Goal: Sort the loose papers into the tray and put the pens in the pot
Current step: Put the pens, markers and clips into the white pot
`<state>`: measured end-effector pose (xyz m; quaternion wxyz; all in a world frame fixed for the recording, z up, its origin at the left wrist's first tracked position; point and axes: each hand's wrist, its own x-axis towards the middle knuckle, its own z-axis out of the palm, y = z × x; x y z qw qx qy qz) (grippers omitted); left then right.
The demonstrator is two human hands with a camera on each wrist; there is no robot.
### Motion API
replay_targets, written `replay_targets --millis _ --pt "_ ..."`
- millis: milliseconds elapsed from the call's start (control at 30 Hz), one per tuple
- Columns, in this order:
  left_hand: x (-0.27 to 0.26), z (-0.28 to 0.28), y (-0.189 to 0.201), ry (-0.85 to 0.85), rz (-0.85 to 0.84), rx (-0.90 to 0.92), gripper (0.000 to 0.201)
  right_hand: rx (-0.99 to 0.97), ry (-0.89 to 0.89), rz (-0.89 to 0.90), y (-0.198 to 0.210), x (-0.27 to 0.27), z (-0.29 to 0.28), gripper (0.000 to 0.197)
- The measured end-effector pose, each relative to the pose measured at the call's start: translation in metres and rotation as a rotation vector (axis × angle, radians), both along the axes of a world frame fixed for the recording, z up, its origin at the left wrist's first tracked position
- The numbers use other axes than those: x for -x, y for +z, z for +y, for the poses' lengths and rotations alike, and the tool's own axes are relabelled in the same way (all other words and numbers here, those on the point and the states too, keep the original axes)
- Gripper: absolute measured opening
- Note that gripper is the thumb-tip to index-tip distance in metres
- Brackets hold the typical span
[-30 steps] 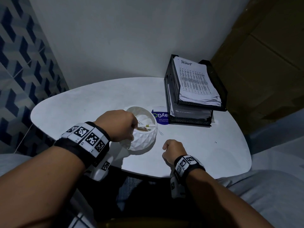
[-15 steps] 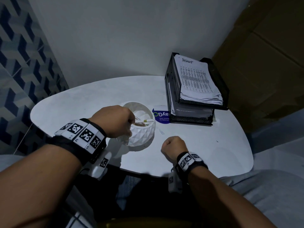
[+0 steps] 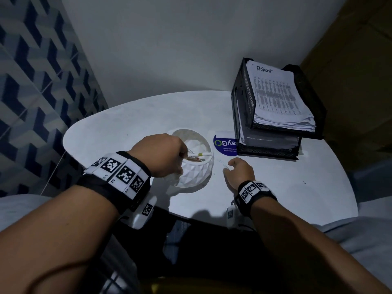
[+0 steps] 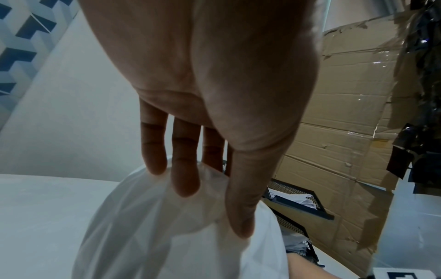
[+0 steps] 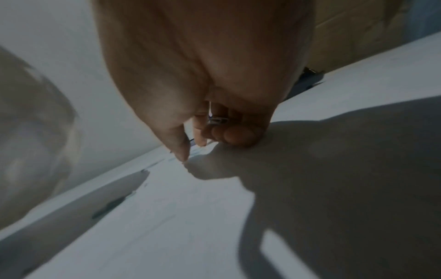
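The right hand (image 3: 239, 171) has slid from the table's (image 3: 127, 124) near edge up to a small clear clip (image 3: 224, 164) and, as far as the blurry wrist view shows, pinches it. The left hand (image 3: 163, 154) still grips the rim of the bumpy white pot (image 3: 196, 177), where the pens (image 3: 200, 154) lie. The papers (image 3: 277, 98) sit stacked in the black mesh tray (image 3: 241, 102), so little seems left.
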<state>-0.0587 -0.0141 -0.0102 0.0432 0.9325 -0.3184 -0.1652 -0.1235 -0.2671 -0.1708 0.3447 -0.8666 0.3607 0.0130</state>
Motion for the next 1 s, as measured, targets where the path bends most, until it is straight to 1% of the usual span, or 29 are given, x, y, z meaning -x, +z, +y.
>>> replay_targets --millis 33,100,133,267,333,367,400,433,467,567,633,667,700,767,867,933,1000 --pt "0.000 0.000 -0.001 -0.001 -0.001 0.000 0.034 0.042 0.023 0.009 -0.002 -0.002 0.000 0.015" --pt "-0.002 0.000 -0.003 0.000 -0.001 0.000 0.034 0.055 0.022 0.000 -0.006 -0.008 -0.001 0.004" --pt "-0.002 0.000 -0.003 0.002 -0.002 0.000 0.035 0.056 0.017 -0.007 -0.006 -0.009 -0.001 0.004" --pt "-0.005 -0.002 -0.004 -0.003 -0.009 -0.006 0.034 0.014 -0.002 -0.028 -0.003 -0.007 -0.004 0.018" --pt "-0.005 -0.002 -0.004 -0.004 -0.009 -0.008 0.033 -0.055 -0.032 -0.048 0.000 -0.004 -0.004 0.018" --pt "-0.005 -0.003 -0.003 -0.003 -0.010 -0.008 0.033 -0.083 -0.055 -0.045 0.004 -0.003 -0.005 0.015" --pt "-0.005 -0.003 -0.003 -0.004 -0.011 -0.008 0.033 -0.115 -0.061 -0.064 0.010 -0.002 -0.005 0.010" --pt "-0.004 -0.003 -0.003 -0.005 -0.013 -0.007 0.033 -0.144 -0.030 -0.075 0.018 -0.002 -0.005 0.008" --pt "-0.004 -0.003 -0.003 -0.006 -0.017 -0.008 0.033 -0.170 -0.013 -0.089 0.027 -0.003 -0.006 0.008" --pt "-0.001 -0.003 -0.001 -0.018 -0.028 -0.020 0.032 -0.382 -0.058 -0.232 0.070 -0.009 0.005 0.015" --pt "0.000 -0.004 0.000 -0.029 -0.027 -0.023 0.032 -0.473 -0.019 -0.353 0.096 -0.019 0.018 0.018" --pt "0.001 -0.003 0.000 -0.033 -0.023 -0.021 0.032 -0.480 0.028 -0.390 0.108 -0.024 0.025 0.019" --pt "0.001 -0.003 0.001 -0.037 -0.020 -0.018 0.034 -0.451 0.107 -0.406 0.119 -0.028 0.034 0.020" --pt "0.002 -0.003 0.003 -0.045 -0.022 -0.014 0.034 -0.335 0.285 -0.385 0.138 -0.033 0.054 0.022" --pt "0.003 -0.003 0.006 -0.053 -0.042 -0.007 0.031 -0.130 0.493 -0.288 0.149 -0.034 0.076 0.016" --pt "0.003 -0.003 0.007 -0.052 -0.049 -0.002 0.030 -0.094 0.514 -0.284 0.150 -0.033 0.082 0.019" --pt "0.001 -0.001 0.008 -0.049 -0.051 0.007 0.031 -0.130 0.434 -0.375 0.149 -0.035 0.081 0.029"
